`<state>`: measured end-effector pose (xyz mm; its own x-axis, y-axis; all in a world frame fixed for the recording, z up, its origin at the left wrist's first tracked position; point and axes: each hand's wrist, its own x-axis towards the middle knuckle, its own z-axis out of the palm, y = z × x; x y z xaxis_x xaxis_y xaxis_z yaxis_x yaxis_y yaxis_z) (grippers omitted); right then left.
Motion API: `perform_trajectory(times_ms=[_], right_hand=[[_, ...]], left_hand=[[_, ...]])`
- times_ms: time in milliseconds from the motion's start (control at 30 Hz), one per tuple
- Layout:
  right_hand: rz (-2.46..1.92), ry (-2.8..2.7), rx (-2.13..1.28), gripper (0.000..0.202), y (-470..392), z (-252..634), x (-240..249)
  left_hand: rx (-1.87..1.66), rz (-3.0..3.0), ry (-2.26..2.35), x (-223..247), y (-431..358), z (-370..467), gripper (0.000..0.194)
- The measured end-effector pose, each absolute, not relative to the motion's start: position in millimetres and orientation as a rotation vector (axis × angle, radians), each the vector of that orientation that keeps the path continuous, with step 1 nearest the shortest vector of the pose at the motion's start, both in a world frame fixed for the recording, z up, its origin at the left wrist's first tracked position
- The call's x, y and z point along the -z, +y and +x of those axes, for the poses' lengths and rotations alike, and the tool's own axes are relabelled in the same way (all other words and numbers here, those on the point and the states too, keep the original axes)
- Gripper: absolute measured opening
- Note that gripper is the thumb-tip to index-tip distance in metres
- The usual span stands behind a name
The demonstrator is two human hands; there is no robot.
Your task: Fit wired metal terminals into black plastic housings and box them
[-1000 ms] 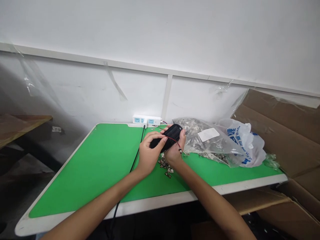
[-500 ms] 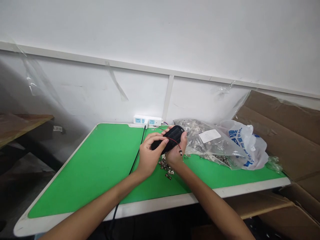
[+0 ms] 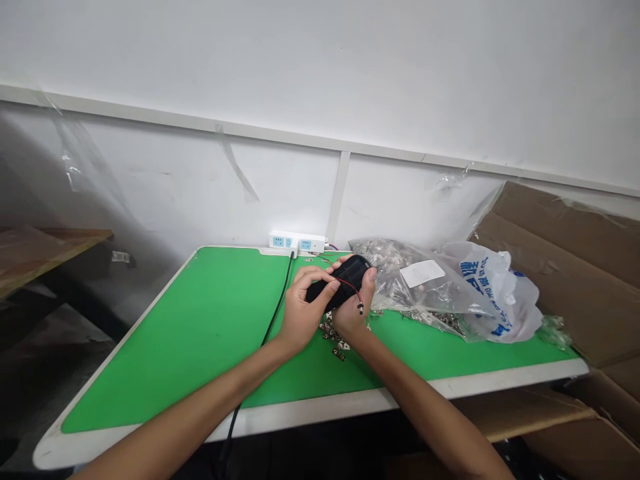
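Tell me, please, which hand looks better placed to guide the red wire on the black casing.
Probably the left hand: its thumb tip is right by the red wire, while the right hand cradles the black casing, its thumb at the casing's right end.

I can see a white power strip (image 3: 300,239) lying against the white wall (image 3: 300,60), a black cable (image 3: 275,315) running from it across the green-topped table (image 3: 190,333) and over the near edge. To my right, a blue-printed plastic carrier bag (image 3: 507,293) sits near brown cardboard (image 3: 575,267). Clear tape (image 3: 239,167) hangs from the wall trim (image 3: 280,139); a wooden tabletop (image 3: 55,253) stands far left.
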<state>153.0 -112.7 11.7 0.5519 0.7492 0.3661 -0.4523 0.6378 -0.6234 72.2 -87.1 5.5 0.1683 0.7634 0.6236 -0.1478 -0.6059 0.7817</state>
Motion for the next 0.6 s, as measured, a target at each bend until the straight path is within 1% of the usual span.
perform_trajectory(times_ms=[200, 400, 600], right_hand=[[-0.517, -0.608, -0.729, 0.052, -110.3, 151.3, -6.1], [-0.49, -0.583, -0.733, 0.051, -106.1, 151.6, -0.4], [-0.486, -0.667, -0.786, 0.052, -102.5, 165.6, -7.9]], left_hand=[[-1.504, 1.714, 0.609, -4.3, -85.7, 69.2, 0.027], [-1.484, 1.699, 0.599, -1.5, -85.5, 68.9, 0.025], [-1.477, 1.699, 0.615, 3.7, -79.2, 71.0, 0.025]])
